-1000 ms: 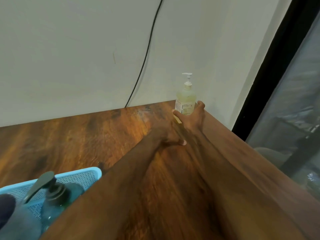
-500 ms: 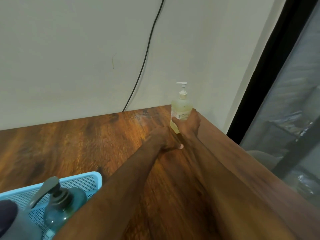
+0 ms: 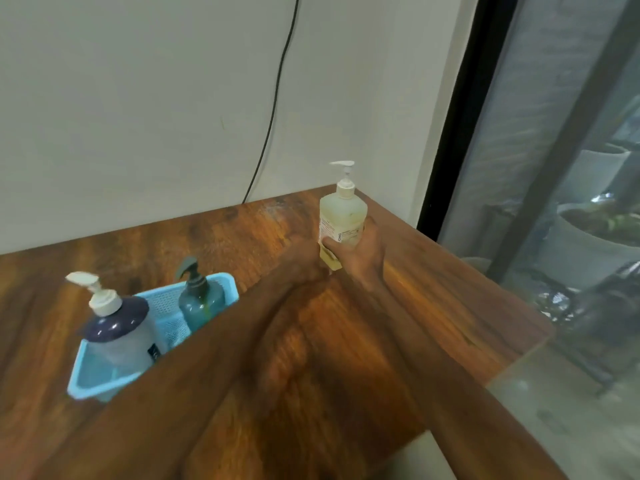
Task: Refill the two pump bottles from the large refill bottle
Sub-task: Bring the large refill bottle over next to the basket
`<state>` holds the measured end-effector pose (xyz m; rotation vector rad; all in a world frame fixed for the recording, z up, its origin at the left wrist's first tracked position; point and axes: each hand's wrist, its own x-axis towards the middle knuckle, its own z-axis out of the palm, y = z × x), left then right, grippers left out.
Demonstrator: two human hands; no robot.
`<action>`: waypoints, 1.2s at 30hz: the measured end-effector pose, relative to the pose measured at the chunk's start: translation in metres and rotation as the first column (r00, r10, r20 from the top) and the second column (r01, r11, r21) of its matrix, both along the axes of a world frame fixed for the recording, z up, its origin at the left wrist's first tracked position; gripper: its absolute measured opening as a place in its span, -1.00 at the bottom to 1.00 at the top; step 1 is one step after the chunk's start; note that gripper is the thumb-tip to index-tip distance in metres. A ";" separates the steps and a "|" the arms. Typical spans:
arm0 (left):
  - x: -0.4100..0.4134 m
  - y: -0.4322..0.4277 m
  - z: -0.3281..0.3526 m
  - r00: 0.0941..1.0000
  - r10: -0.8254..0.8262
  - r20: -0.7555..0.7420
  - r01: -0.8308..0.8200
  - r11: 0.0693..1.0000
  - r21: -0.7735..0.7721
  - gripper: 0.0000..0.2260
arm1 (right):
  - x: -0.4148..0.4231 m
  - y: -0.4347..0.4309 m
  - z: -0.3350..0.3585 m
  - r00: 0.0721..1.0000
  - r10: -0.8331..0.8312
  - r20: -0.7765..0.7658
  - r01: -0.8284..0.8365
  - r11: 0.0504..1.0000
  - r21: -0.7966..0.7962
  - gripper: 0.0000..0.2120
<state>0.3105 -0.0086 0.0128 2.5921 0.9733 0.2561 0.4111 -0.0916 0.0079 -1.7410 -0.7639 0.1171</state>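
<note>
The pale yellow pump bottle (image 3: 343, 216) is upright in the right hand (image 3: 356, 258), whose fingers and thumb curl round its lower body, across the label. The hand hides the bottle's base, so I cannot tell whether it stands on the table (image 3: 433, 306) or is just clear of it. The left hand (image 3: 303, 259) lies just beside the bottle's foot, low over the wood. It is too blurred to say how far it is open or whether it touches anything.

The bottle looks like thin, slightly springy plastic and appears to hold little liquid, so it should be light and easy to tip. A hard squeeze could dent it, and any soap on the wall would make it slick. The low grip round the body seems sound for carrying. To open it, the better hold is probably the collar under the white pump head, with the other hand steadying the body. The long nozzle itself looks too slender to lift by.

All this is at the table's far right corner, near the wall (image 3: 138, 98) and a glass pane (image 3: 554, 168). A dark cable (image 3: 273, 109) runs down the wall behind. Well to the left a light blue basket (image 3: 104, 386) holds a teal bottle (image 3: 201, 303) with a dark pump and a large bottle (image 3: 121, 337) with a navy shoulder, likely the refill and likely the heaviest of the three.
</note>
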 end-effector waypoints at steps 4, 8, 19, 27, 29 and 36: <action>-0.050 -0.054 0.006 0.992 0.115 -0.049 -0.115 0.993 -0.011 -0.81 | -0.040 -0.046 0.000 1.000 0.021 0.023 -0.020 1.000 -0.021 -0.19; -0.093 -0.097 0.016 0.976 0.210 -0.063 -0.209 0.978 0.030 -0.72 | -0.079 -0.080 -0.010 0.998 0.058 0.024 -0.055 0.994 -0.090 -0.15; -0.214 -0.141 -0.015 0.989 0.141 0.036 -0.142 0.989 0.045 -0.70 | -0.144 -0.107 -0.041 0.986 0.164 0.019 -0.159 0.974 -0.159 -0.18; -0.253 -0.136 -0.043 0.970 0.241 -0.002 -0.241 0.969 0.059 -0.78 | -0.153 -0.100 -0.045 0.991 0.116 0.070 -0.105 0.984 -0.143 -0.18; -0.255 -0.137 -0.046 0.970 0.244 0.010 -0.244 0.966 0.083 -0.80 | -0.154 -0.102 -0.047 0.988 0.111 0.106 -0.095 0.984 -0.153 -0.18; -0.258 -0.141 -0.051 0.967 0.242 0.082 -0.250 0.962 0.110 -0.81 | -0.156 -0.118 -0.051 0.987 0.069 0.147 -0.047 0.988 -0.146 -0.15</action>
